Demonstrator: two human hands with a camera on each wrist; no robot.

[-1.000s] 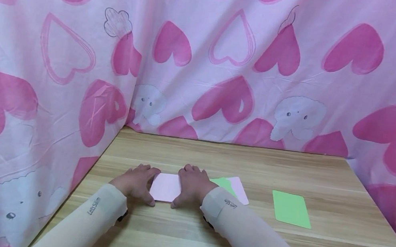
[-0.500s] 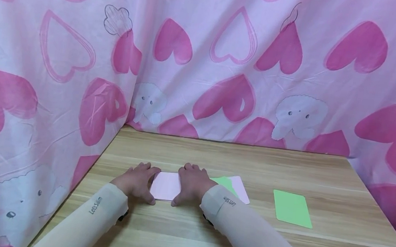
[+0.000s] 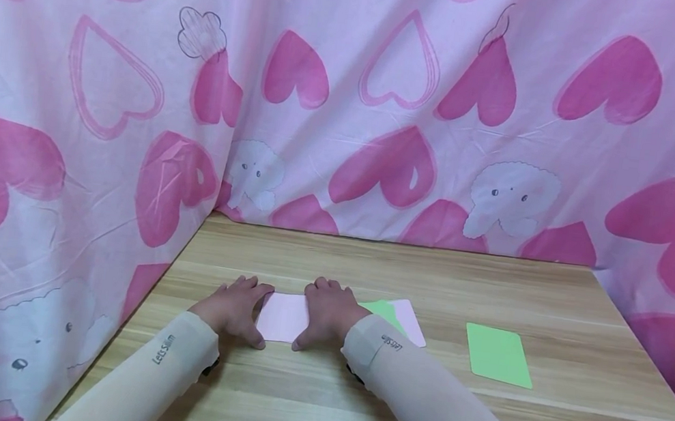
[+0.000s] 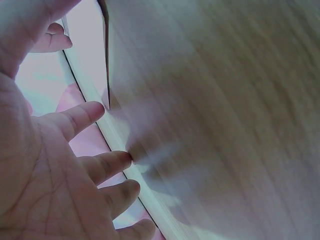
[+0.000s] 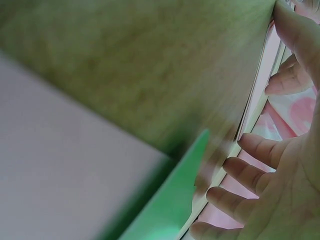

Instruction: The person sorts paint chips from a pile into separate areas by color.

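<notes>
Two pink card (image 3: pixel 283 318) edges touch fingers (image 4: pixel 85 116), wood (image 3: pixel 301 261) beyond

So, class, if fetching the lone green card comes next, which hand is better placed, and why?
Probably the right hand: it holds the right end of the pink card between both hands, nearer the lone green card. The left hand, at the pink card's other end, would likely have to reach across.

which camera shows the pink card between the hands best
The head view: the pink card lies between the left hand and right hand with most of its upper face visible. The left wrist view catches a narrow wedge; the right wrist view, a thin strip.
</notes>
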